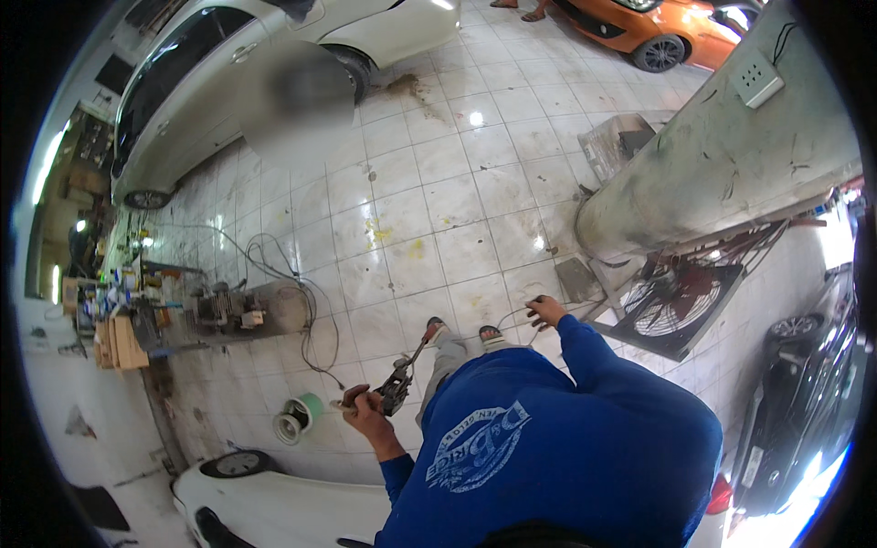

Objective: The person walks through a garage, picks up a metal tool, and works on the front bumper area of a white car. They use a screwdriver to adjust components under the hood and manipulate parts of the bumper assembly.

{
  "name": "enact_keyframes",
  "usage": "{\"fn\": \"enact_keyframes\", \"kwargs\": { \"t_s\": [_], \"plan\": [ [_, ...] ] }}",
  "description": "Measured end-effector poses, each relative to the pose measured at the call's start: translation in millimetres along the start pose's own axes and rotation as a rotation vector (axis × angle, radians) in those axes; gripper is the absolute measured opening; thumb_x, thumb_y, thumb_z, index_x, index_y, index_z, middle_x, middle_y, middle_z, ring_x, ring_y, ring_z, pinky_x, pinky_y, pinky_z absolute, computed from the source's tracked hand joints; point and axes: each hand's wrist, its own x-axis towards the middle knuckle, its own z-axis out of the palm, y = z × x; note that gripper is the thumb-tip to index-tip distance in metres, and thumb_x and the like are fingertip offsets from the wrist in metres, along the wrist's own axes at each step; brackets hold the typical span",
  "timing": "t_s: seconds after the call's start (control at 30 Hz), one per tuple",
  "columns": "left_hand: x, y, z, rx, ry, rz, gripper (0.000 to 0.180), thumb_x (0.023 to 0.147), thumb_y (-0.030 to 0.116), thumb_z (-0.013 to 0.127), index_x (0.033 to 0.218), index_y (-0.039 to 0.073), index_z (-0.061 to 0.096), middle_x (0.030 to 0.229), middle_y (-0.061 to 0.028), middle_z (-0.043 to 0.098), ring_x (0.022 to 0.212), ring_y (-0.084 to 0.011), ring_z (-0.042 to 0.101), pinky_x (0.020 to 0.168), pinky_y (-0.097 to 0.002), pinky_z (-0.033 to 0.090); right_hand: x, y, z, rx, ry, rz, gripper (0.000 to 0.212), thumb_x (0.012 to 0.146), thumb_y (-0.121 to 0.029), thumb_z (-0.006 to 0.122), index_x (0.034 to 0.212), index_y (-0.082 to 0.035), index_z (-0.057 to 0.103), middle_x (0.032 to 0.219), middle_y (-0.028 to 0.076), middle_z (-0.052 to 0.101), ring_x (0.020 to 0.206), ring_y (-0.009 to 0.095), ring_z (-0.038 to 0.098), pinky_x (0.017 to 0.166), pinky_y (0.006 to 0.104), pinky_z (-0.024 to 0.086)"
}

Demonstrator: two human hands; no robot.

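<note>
Around the view's centre, metal part (396,388) in left hand (365,414) at 7 o'clock, round container (311,406) between 7 and 8, low bench (283,311) at 9, one car (196,146) at 10, second car (603,32) at 1, socket panel (756,79) on pillar (671,178) at 2, fan (678,306) at 3

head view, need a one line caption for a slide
Left hand holding a dark metal part over a tiled workshop floor, an orange car parked beyond.
</note>
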Motion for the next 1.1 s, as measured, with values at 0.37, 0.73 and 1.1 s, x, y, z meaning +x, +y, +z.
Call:
{"fn": "enact_keyframes", "kwargs": {
  "t_s": [0.37, 0.73, 1.1],
  "plan": [
    [141, 21, 89, 0.184, -0.589, -0.065, 0.015, 0.094, 0.0, 0.048, 0.087, -0.003, 0.061, 0.058, -0.002, 0.048, 0.049, -0.0089, 0.04, 0.052, -0.0269, 0.036, -36, 111, 81, 0.363, 0.207, 0.403, 0.046, 0.097, -0.039, 0.056, 0.133, -0.011, 0.059, 0.124, 0.013, 0.066, 0.092, 0.034, 0.064, 0.083, 0.0538, 0.053],
    [127, 13, 215, 0.261, -0.725, -0.029, 0.018, 0.093, -0.001, 0.047, 0.085, -0.003, 0.063, 0.056, -0.0004, 0.047, 0.048, -0.0074, 0.039, 0.051, -0.0259, 0.036, 5, 127, 18, 0.231, 0.213, 0.256, 0.04, 0.094, -0.036, 0.061, 0.121, -0.007, 0.064, 0.108, 0.012, 0.07, 0.083, 0.029, 0.067, 0.069, 0.0529, 0.056],
    [30, -24, 358, 0.113, -0.511, -0.079, 0.017, 0.09, -0.001, 0.048, 0.085, -0.004, 0.064, 0.059, -0.0018, 0.051, 0.05, -0.0082, 0.042, 0.048, -0.026, 0.035, 56, 58, -239, 0.446, 0.217, 0.243, 0.05, 0.094, -0.037, 0.062, 0.133, -0.008, 0.051, 0.126, 0.015, 0.063, 0.094, 0.037, 0.067, 0.078, 0.0577, 0.056]
  ]
}}
